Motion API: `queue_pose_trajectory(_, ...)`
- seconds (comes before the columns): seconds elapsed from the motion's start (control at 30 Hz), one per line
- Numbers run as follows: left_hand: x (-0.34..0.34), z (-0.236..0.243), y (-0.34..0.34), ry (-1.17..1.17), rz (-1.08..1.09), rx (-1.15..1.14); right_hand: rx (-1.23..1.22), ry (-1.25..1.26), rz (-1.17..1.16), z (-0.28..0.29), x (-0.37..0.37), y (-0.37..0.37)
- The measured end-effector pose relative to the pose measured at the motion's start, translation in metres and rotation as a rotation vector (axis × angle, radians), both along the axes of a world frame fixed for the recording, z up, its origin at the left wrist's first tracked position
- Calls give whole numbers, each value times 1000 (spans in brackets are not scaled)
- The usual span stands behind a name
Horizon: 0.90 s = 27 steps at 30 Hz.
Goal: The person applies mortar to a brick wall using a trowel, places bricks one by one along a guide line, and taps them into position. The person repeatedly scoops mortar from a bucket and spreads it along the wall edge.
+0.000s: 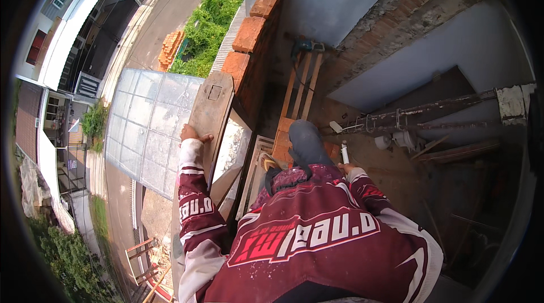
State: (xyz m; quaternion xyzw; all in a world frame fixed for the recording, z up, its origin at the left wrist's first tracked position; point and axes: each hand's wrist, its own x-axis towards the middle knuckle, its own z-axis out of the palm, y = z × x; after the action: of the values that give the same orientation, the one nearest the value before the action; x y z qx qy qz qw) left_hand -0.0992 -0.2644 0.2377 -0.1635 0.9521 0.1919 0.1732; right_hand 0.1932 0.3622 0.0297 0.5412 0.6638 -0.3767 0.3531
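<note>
A weathered wooden board (214, 111) runs along the wall edge at centre left. My left hand (194, 137) grips it, thumb on the face and fingers over the outer edge. My right hand (344, 166), low at my right side beside my dark-trousered leg (306, 141), is closed on a white cylindrical tool (344, 154), partly hidden by my sleeve. Orange bricks (247, 34) form a wall top beyond the board. A pale, chipped block surface (232, 150) shows beside the board.
A blue power tool (306, 47) lies at the end of wooden slats (303, 87). A rusty beam (425, 112) crosses the right side. Left of the wall is a drop past a translucent canopy (144, 116) to a street (170, 2). More planks (459, 151) lie at right.
</note>
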Motion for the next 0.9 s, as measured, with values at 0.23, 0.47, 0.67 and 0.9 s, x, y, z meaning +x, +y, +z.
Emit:
queue_pose_trajectory(0.23,2,-11,-9,-131,41,-113,100,3,75,27,-2,10)
queue_pose_trajectory(0.47,8,-8,-8,-103,55,-45,201,97,349,54,-97,33)
queue_pose_trajectory(0.67,-8,28,20,-285,181,-117,127,-102,406,75,-262,51)
queue_pose_trajectory(0.9,6,46,26,-440,337,-284,267,69,1462,76,-468,22)
